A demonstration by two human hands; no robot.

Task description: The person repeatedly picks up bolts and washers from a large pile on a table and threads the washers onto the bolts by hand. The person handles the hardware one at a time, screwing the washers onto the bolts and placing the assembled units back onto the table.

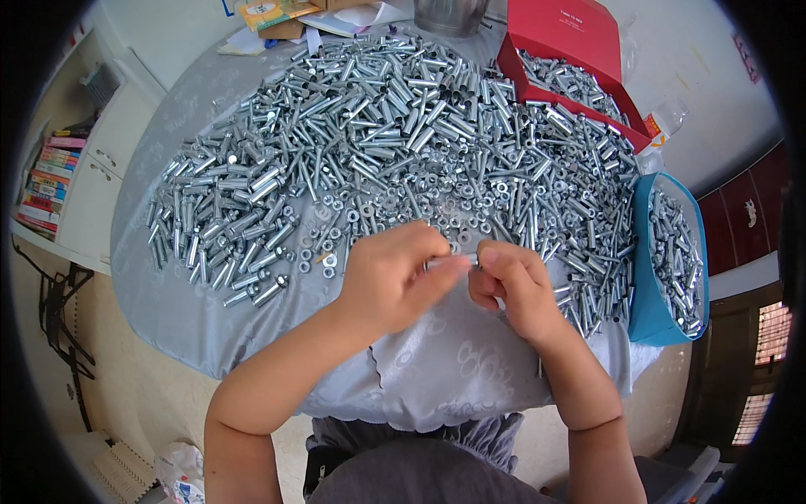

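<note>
Near the front of the table, my left hand (388, 273) is closed around a shiny metal bolt (473, 260), most of it hidden by the fingers. My right hand (520, 290) pinches the other end of the bolt between thumb and fingers; whether a nut sits there is too small to tell. Just beyond the hands lie loose nuts and washers (330, 260). A large heap of metal sleeves (428, 126) and bolts spreads behind them. To the left is a group of sleeve anchor bolts (227, 227), several with nuts on their ends.
A grey patterned tablecloth (453, 370) covers the round table. At the right edge stands a blue bin (651, 328) of bolts. An open red box (642, 134) of metal parts sits at the back right, near a metal bucket (449, 15). Papers (340, 21) lie at the back.
</note>
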